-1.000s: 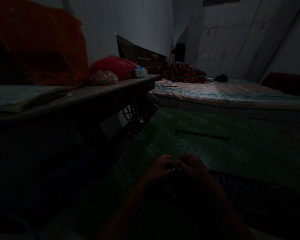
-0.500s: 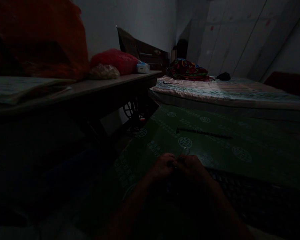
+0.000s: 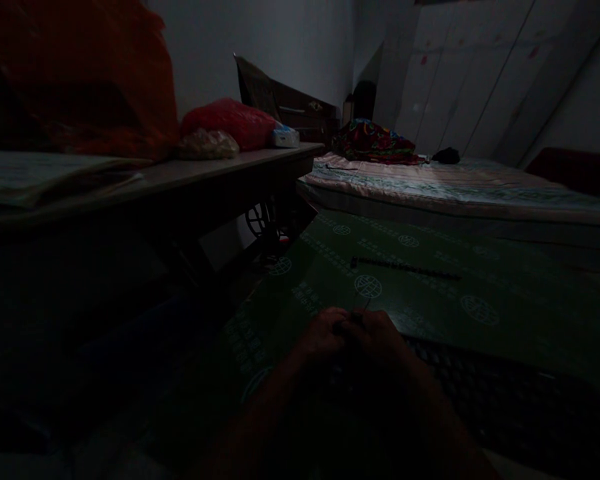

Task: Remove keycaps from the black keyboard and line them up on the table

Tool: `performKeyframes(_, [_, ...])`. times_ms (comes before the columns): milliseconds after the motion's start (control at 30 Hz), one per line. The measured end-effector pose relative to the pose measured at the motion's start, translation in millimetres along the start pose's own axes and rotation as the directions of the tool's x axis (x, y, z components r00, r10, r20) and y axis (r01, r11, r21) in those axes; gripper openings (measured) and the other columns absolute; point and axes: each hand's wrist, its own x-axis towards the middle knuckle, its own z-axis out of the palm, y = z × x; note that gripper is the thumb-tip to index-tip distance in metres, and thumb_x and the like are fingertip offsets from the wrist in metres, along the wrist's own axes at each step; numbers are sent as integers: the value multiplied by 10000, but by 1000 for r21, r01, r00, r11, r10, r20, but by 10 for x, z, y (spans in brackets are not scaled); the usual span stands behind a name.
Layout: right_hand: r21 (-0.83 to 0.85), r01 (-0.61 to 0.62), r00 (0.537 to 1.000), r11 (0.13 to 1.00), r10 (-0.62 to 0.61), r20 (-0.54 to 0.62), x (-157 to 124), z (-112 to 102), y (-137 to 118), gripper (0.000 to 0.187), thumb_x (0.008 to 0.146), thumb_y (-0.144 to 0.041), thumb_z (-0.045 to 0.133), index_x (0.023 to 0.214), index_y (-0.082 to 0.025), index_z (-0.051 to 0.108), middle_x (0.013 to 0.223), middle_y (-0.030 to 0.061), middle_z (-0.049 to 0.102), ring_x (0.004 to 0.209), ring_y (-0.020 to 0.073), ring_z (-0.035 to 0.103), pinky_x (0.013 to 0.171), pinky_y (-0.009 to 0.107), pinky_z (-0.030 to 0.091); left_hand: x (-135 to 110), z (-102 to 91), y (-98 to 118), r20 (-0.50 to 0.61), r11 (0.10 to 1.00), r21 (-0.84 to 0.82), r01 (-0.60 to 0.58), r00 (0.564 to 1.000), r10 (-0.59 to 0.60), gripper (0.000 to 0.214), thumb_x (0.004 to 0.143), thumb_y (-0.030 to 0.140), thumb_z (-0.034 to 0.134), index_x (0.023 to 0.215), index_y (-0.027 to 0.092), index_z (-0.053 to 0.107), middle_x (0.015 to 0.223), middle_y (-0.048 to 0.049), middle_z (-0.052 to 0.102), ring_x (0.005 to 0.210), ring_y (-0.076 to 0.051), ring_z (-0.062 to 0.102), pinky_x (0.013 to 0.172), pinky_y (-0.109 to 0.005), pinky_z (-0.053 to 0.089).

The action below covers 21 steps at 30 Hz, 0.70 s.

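My left hand (image 3: pixel 325 331) and my right hand (image 3: pixel 375 333) meet close together low over the green board (image 3: pixel 320 287), fingers bent and closed. Between the right fingertips is a small dark tool (image 3: pixel 357 319) with thin wires sticking up, like a wire keycap puller. Dark shadow hides what the left fingers pinch. Beside the right forearm lies a black keyboard (image 3: pixel 500 387), partly covered by that arm. Beyond the hands, a row of small black pieces (image 3: pixel 405 268), like keycaps, is lined up on the board.
A long table (image 3: pixel 220 175) along the left wall carries an orange bag (image 3: pixel 80 87), a red bag (image 3: pixel 230 123) and a small white pack (image 3: pixel 285 137). Behind the board stands a bed (image 3: pixel 450 183) with a patterned blanket (image 3: pixel 375 141). The room is very dim.
Both hands stay together, with the right hand and the thin wires shifted slightly left. The view has moved a little; the row of black pieces lies as before.
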Motion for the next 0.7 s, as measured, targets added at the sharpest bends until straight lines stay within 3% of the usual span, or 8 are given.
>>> performKeyframes(267, [96,-38,999,995,41,-30,2,-20,-1,311,800,-396,471,727,-168,671,613,13,634,544,127,557,479,196,359,15,-10,-20,-9,1000,20,1,1000,-1,208,615,121,553,793,141,659,971,-62,628,933,-198,554,843,-281,422])
performKeyframes(533, [198,-129,992,972,127,19,-1,-56,-28,319,789,-406,478,692,-150,642,568,-8,588,524,107,514,437,174,337,14,3,31,-27,997,57,47,999,-46,204,632,132,528,784,153,663,982,-48,625,897,-186,566,817,-280,436])
performKeyframes(700, [208,-115,993,971,113,23,-9,-58,-26,347,791,-436,467,697,-150,640,567,-6,588,513,106,507,419,174,322,33,2,43,-24,993,98,61,998,-58,217,619,112,509,768,148,662,956,-54,636,902,-196,567,825,-288,435])
